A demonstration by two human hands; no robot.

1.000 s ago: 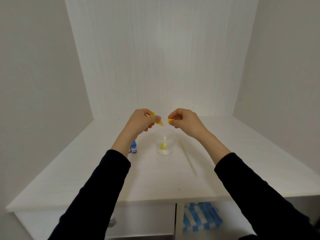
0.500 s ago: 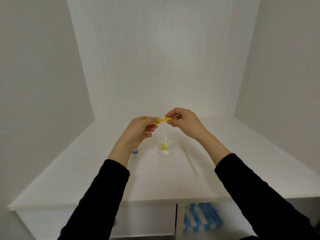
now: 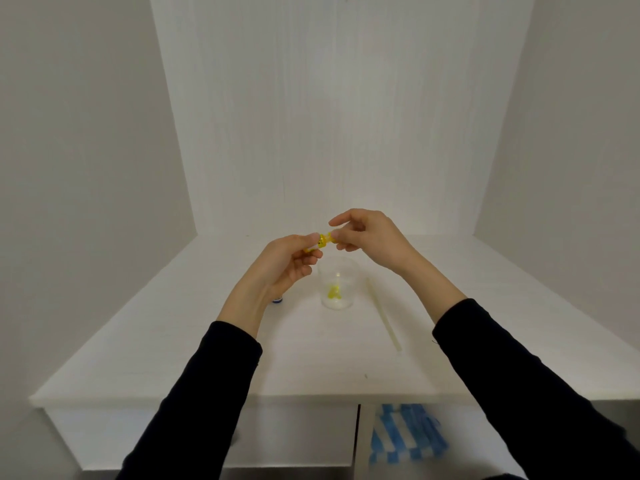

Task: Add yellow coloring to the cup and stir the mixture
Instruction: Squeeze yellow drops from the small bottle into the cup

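Observation:
A small yellow coloring bottle (image 3: 321, 242) lies sideways in the air above the cup, pinched in my left hand (image 3: 284, 265). My right hand (image 3: 369, 237) grips the yellow cap (image 3: 329, 238) at the bottle's tip, so both hands meet at the bottle. Below them a clear plastic cup (image 3: 337, 284) stands on the white table (image 3: 207, 341), with a white mass and a yellow blob (image 3: 334, 292) at its bottom. A pale stirring stick (image 3: 383, 313) lies flat to the right of the cup.
A small blue bottle (image 3: 277, 300) stands left of the cup, mostly hidden behind my left wrist. White walls close in the table at the back and both sides. Below the front edge sit a drawer and a blue-and-white striped cloth (image 3: 405, 436).
A second ago the bottle and cap were held apart. My hands have come together and the cap now sits on the bottle's tip. Both hands sank slightly.

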